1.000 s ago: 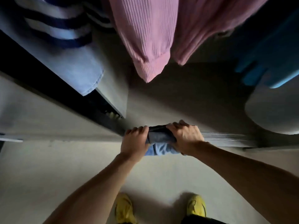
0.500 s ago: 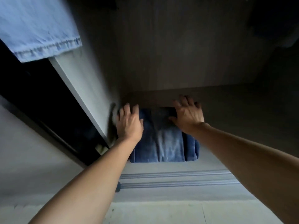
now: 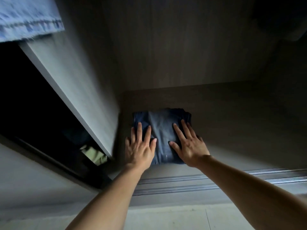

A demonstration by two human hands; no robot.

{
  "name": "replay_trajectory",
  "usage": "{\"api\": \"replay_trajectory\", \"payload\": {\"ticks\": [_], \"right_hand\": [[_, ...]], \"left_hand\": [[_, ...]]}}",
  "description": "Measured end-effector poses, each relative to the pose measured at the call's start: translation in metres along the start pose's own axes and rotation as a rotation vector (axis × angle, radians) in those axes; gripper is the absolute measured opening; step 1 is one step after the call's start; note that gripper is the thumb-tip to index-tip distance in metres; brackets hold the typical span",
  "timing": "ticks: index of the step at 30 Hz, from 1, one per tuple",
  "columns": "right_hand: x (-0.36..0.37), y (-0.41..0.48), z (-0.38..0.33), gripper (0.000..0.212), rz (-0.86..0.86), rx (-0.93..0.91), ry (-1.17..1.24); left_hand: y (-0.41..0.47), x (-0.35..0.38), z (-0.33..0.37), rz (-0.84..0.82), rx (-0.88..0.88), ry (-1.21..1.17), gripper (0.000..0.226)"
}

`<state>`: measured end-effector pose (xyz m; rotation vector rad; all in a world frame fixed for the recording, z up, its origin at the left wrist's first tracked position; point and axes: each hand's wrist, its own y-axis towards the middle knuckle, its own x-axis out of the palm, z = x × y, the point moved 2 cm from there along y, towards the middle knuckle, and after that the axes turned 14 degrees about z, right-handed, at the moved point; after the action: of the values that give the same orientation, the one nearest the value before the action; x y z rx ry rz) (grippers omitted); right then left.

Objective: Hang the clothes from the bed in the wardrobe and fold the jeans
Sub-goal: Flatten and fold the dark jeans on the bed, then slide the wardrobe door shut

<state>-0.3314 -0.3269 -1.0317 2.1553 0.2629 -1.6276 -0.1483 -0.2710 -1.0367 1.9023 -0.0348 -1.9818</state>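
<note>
We see the folded jeans [image 3: 162, 130] lying flat on the wardrobe floor [image 3: 240, 127], in its left part, close to the upright side panel [image 3: 69, 83] and a little in from the front edge. They make a compact dark-blue bundle with a paler, faded band running down the middle.

Both hands lie on top of the jeans. The left hand [image 3: 138, 149] lies palm down on the left side of the bundle, fingers straight and slightly apart, thumb pointing in toward the middle. The right hand [image 3: 191, 146] lies palm down on the right side, fingers spread wider, its thumb also turned inward. Neither hand curls round the cloth. Between the two thumbs we can see the pale band of denim.

In front of the jeans, two metal rails of the sliding door track [image 3: 216, 180] run across, and nearer to us is the pale room floor [image 3: 166, 218]. Behind the jeans rises the wardrobe's wood-grain back wall [image 3: 166, 47].

At upper left a light-blue denim hem [image 3: 28, 19] hangs into view, blurred. Left of the side panel the neighbouring compartment is dark, with a bit of pale green fabric [image 3: 94, 154] showing low down.
</note>
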Motion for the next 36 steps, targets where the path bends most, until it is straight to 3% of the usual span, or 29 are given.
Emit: {"api": "replay_trajectory", "payload": {"ticks": [11, 16, 20, 25, 36], "right_hand": [[0.024, 0.059, -0.004, 0.072, -0.067, 0.004, -0.046], [0.0, 0.033, -0.006, 0.074, -0.157, 0.083, -0.088], [-0.039, -0.028, -0.012, 0.068, -0.212, 0.017, -0.164], [-0.099, -0.107, -0.034, 0.046, -0.37, -0.031, -0.205], [-0.31, -0.193, -0.124, 0.04, -0.488, 0.104, -0.172]], "left_hand": [[0.043, 0.008, -0.011, -0.065, -0.086, 0.045, 0.058], [0.011, -0.017, 0.001, 0.113, -0.043, 0.042, 0.052], [-0.062, -0.053, 0.005, -0.137, -0.025, 0.04, 0.041], [-0.124, -0.125, 0.007, -0.403, -0.013, 0.03, 0.022], [-0.165, -0.367, -0.006, -0.584, 0.109, 0.008, 0.018]]}}
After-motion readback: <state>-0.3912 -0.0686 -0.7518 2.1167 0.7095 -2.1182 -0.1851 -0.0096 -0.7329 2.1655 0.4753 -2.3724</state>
